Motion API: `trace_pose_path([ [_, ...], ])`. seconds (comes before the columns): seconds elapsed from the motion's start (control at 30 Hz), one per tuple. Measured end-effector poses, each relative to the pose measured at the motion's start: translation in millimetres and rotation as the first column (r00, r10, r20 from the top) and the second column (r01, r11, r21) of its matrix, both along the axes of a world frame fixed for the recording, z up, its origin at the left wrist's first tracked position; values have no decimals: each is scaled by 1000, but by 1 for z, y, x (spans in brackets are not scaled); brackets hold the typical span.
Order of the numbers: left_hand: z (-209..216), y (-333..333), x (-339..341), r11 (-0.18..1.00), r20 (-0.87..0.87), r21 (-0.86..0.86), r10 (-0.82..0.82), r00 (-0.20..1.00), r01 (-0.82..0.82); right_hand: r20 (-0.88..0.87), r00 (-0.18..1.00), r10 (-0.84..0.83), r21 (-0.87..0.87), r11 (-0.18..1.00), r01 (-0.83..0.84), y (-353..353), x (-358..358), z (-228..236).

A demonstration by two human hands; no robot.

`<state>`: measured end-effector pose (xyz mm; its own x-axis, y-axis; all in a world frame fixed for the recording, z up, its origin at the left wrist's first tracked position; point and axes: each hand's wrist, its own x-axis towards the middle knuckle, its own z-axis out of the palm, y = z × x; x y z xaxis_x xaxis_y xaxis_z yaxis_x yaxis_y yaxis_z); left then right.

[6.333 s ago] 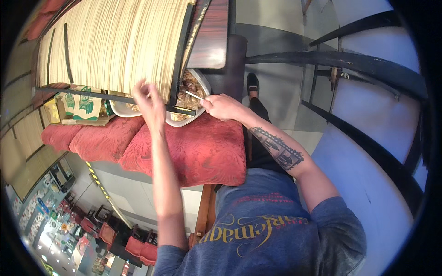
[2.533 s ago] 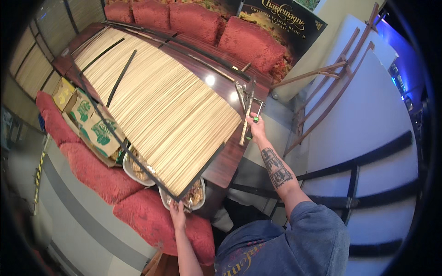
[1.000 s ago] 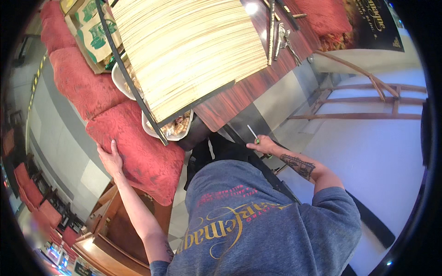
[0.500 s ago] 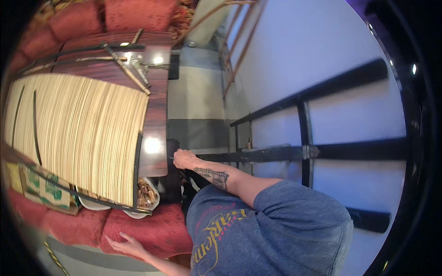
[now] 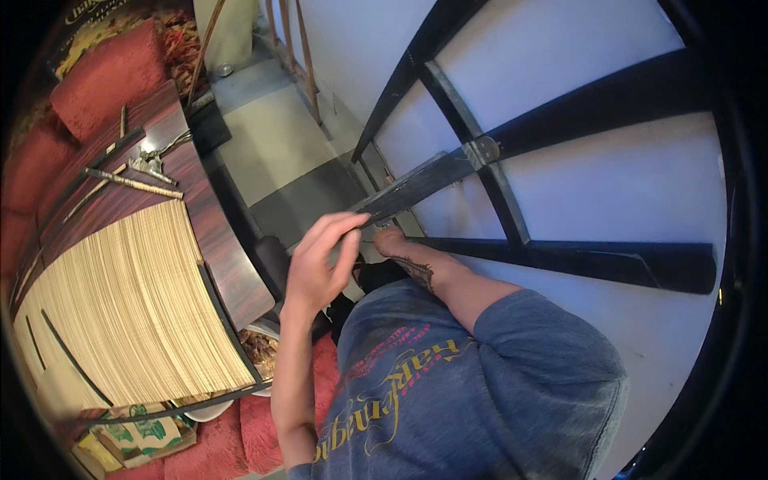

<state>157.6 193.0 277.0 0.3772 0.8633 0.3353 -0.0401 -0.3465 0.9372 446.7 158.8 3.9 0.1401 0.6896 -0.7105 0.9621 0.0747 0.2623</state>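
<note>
The black frame (image 5: 482, 150) stands beyond the right edge of the tabletop (image 5: 232, 272). The left hand (image 5: 320, 264) is loosely curled, thumb apart, fingertips at the frame's end. The right hand's (image 5: 390, 242) grip cannot be determined. A slatted panel (image 5: 128, 312) overhangs the tabletop's near edge.

The setting appeared to be a restaurant's dining area: padded red seats (image 5: 112, 84) lined a polished, reddish-brown tabletop (image 5: 232, 276), and a large food poster (image 5: 116, 30) stood behind them.

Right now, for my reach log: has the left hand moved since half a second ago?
Yes: the left hand has moved from the red seat rightward, toward the black frame.
</note>
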Motion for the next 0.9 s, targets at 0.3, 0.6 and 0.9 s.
trace_pose_path([
  [0.3, -26, 27, 95, 989, -98, 78, -119, 988, 126, 358, 837, 414, -497, 843, -204, -36, 46, 11],
  [0.6, -53, 33, 150, 986, -15, 28, 167, 986, -166, 480, 687, 545, -341, 838, -427, -65, 125, -25],
  [0.9, -51, 7, 190, 990, 26, 42, 136, 990, -137, 293, 888, 354, -284, 919, -272, -71, 172, -6],
])
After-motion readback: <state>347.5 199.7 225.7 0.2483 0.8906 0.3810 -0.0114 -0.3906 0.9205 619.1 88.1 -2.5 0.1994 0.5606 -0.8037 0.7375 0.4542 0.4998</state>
